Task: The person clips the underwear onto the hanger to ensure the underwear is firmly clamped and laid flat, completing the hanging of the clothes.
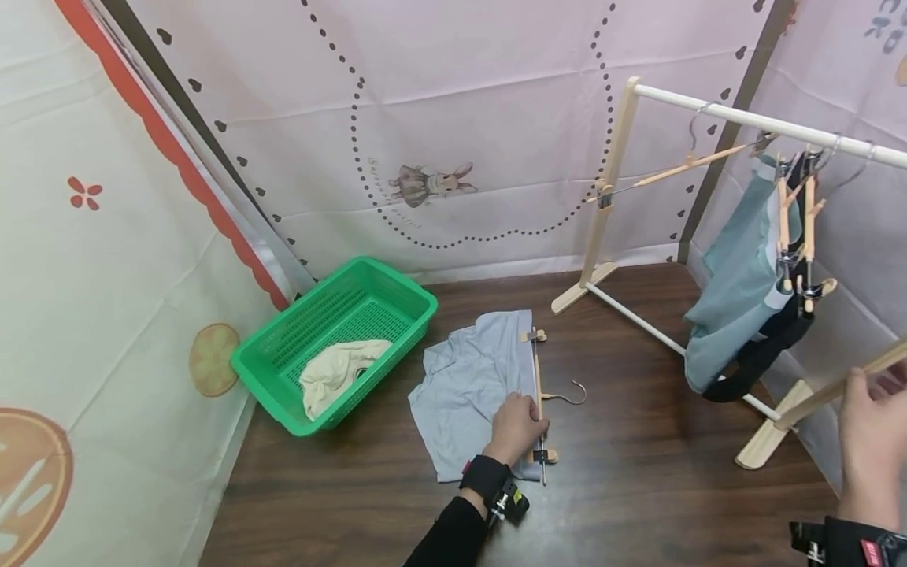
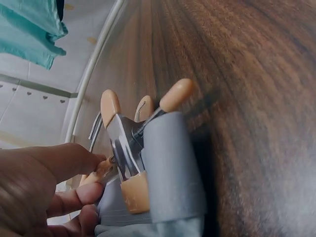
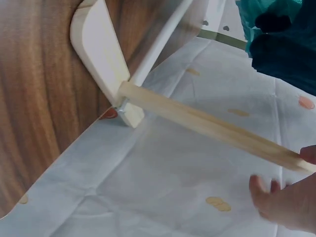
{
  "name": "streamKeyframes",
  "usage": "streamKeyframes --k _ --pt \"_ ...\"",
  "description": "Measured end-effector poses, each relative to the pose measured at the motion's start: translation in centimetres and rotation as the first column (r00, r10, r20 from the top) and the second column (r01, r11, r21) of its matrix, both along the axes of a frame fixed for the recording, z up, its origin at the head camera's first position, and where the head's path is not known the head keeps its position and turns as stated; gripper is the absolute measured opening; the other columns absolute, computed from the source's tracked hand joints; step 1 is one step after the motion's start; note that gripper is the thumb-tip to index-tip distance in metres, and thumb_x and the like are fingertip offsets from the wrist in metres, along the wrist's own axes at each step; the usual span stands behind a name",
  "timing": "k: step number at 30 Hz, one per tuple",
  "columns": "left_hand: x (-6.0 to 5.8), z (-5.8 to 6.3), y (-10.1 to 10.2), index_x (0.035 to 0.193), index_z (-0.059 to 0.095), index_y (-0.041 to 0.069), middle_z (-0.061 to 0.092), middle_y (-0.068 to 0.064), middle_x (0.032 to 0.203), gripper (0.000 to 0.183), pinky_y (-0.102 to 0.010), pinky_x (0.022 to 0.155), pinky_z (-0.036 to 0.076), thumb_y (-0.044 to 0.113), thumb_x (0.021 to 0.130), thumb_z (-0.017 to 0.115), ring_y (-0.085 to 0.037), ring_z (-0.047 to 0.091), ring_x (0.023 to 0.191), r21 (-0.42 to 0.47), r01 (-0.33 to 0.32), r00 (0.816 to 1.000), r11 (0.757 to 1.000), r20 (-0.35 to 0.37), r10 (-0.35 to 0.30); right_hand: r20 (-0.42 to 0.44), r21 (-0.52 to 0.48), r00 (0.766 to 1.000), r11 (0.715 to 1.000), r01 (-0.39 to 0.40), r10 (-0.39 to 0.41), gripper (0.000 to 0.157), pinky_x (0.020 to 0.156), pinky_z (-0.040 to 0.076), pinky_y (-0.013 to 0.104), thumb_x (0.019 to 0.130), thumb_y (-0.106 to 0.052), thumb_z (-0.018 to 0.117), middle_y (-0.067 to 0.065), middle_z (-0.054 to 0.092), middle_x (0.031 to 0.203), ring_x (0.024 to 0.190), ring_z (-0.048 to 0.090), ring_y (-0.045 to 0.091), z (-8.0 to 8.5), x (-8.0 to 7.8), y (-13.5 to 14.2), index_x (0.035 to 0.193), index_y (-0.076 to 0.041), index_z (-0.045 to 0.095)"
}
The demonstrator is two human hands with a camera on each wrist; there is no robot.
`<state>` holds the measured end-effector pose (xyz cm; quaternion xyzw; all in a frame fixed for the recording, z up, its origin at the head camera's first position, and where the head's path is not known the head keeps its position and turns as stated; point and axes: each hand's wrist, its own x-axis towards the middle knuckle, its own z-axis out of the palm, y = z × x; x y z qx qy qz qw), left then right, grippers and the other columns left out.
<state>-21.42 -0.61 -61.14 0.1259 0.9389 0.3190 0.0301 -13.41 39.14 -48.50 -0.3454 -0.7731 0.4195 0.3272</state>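
Light grey-blue shorts lie on the floor, their waistband edge along a wooden clip hanger. A clip sits at the far end of that edge; another clip is at the near end. My left hand pinches the hanger's wooden bar between thumb and fingers, beside the near clip. Out at the right, my right hand is at the wooden post of a drying rack. One digit overlaps the post in the right wrist view, while the other fingers are spread below it.
A green plastic basket with a cream cloth in it stands at the left. From the rack's white top rail hang a bare hanger, teal shorts and a black garment. Printed cloth walls enclose the floor.
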Motion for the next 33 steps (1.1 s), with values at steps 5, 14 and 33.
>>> streamKeyframes --k 5,14,33 --pt "-0.1 0.4 -0.3 0.061 0.058 0.011 0.048 0.007 0.059 0.029 -0.022 0.047 0.038 0.013 0.082 0.079 -0.008 0.044 0.051 0.137 -0.044 0.996 0.99 0.077 0.034 0.044 0.082 0.999 0.997 -0.01 0.006 0.047 0.113 0.041 0.032 0.11 -0.022 0.033 0.012 0.05 0.141 0.138 0.048 0.029 0.0 -1.0 0.0 0.155 -0.009 0.035" --pt "-0.1 0.2 -1.2 0.068 0.069 0.01 0.058 0.007 0.059 0.021 -0.021 0.046 0.042 0.015 0.084 0.081 -0.005 0.049 0.049 0.21 -0.097 0.991 0.973 0.113 0.074 0.102 0.257 0.993 0.966 0.038 -0.066 0.038 0.08 0.034 0.011 0.107 -0.017 0.045 0.03 0.064 0.126 0.113 0.062 0.049 -0.1 -1.2 0.3 0.135 0.006 0.054" --pt "0.4 4.2 -1.3 0.102 0.071 -0.009 0.076 -0.016 0.088 0.02 -0.023 0.064 0.057 0.01 0.096 0.071 -0.01 0.07 0.071 0.782 -0.236 0.919 0.576 0.372 -0.129 0.064 0.245 0.996 0.968 0.05 -0.067 0.036 0.093 0.043 0.062 0.107 -0.014 0.045 0.036 0.061 0.124 0.114 0.055 0.057 0.3 -1.1 0.1 0.132 0.01 0.055"
